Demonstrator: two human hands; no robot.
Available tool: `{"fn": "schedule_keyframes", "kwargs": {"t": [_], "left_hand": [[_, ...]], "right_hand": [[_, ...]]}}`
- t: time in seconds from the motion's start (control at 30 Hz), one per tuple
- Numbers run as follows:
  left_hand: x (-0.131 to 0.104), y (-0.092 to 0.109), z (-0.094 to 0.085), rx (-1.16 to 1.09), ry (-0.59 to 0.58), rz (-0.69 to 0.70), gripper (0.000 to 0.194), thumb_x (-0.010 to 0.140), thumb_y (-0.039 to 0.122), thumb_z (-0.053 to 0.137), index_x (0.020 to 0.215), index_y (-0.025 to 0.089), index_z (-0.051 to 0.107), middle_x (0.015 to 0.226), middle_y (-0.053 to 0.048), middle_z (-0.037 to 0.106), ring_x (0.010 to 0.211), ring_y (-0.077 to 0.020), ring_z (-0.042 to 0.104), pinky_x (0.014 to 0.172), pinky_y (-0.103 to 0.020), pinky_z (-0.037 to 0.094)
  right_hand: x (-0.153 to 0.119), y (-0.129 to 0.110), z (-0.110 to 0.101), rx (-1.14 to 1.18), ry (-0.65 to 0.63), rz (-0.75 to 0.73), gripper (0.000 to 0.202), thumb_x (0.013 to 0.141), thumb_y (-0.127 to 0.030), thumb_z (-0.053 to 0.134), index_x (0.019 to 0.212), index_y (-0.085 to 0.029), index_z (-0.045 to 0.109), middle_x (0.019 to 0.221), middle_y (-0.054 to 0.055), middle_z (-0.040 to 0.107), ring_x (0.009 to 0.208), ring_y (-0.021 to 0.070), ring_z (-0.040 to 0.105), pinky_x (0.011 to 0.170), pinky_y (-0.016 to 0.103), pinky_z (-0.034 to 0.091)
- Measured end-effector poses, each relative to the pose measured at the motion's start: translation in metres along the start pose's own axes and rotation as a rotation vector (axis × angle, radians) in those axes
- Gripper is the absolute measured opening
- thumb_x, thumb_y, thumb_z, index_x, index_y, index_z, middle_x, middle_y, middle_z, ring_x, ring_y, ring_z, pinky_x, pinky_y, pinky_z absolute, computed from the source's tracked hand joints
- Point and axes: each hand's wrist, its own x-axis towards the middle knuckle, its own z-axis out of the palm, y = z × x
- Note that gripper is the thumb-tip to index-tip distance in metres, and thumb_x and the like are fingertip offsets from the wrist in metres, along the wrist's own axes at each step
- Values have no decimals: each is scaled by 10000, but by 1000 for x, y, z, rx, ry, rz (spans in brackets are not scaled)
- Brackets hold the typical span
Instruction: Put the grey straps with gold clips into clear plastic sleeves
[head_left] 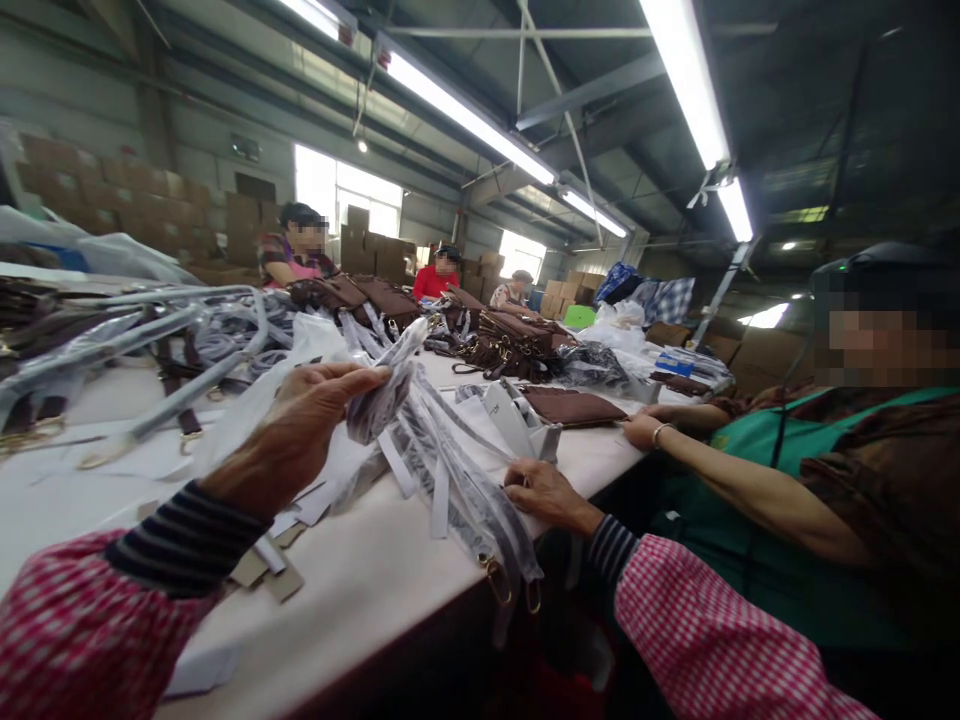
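My left hand [296, 425] is raised over the table, thumb and fingers closed around a folded strap in clear plastic wrap [381, 398]. Lower and to the right, my right hand [551, 495] rests by the table edge with its fingers pinched; what they hold, if anything, is too small to make out. Just behind it stands a pale grey dispenser-like device [517, 425]. Between my hands, several long plastic-wrapped straps [469, 475] with white tags lie across the table. Their gold metal clasps [495, 582] hang over the front edge.
A co-worker in a green apron [780, 440] sits close on the right, hands at a brown bag [574, 405]. More wrapped straps [165, 330] pile up at left. Brown bags [517, 340] are heaped farther back. Cardboard pieces [274, 575] lie near the front.
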Motion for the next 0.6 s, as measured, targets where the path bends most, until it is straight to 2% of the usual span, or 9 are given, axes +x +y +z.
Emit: {"fn": "schedule_keyframes", "kwargs": {"t": [0.1,0.2,0.27,0.37,0.47,0.6], "left_hand": [[-2,5,0,-2,10,4,302,582,389,873,687,135,749,658,-19,707,555,-125,549,498,-230,373],[-5,5,4,-14,-4,2,285,579,379,860,641,134,727,628,-9,682,546,-115,522,504,-231,356],[-7,4,7,-21,-20,8,279,573,369,855,606,135,708,581,8,644,522,-99,482,489,-226,323],[-10,3,11,-28,-39,4,291,570,371,862,581,136,690,543,23,612,500,-85,447,476,-214,305],[-12,-1,11,-45,-65,-44,328,580,417,875,630,136,712,585,-3,664,520,-109,507,493,-216,357],[-11,-11,10,-36,-137,-63,346,654,458,853,616,157,687,528,26,602,477,-101,446,468,-220,315]], "right_hand": [[0,-11,-4,-77,62,17,130,925,-195,609,936,-155,733,985,85,734,948,230,671,808,301,438],[-1,-39,-10,-115,136,-49,197,971,-152,545,1089,-178,700,1150,79,694,1037,210,651,890,302,439],[-1,-62,-9,-170,137,-231,212,986,-132,533,1121,-199,681,1182,62,668,1057,193,629,891,290,451],[4,-88,3,-374,118,-579,167,988,-114,548,1073,-183,674,1212,86,642,1097,239,582,808,326,480],[15,-91,21,-505,123,-711,109,1002,-154,564,987,-154,672,1169,104,657,1068,267,571,717,354,480],[35,-77,30,-355,147,-679,110,983,-174,621,899,-171,692,1020,58,698,961,209,601,737,313,473]]}}
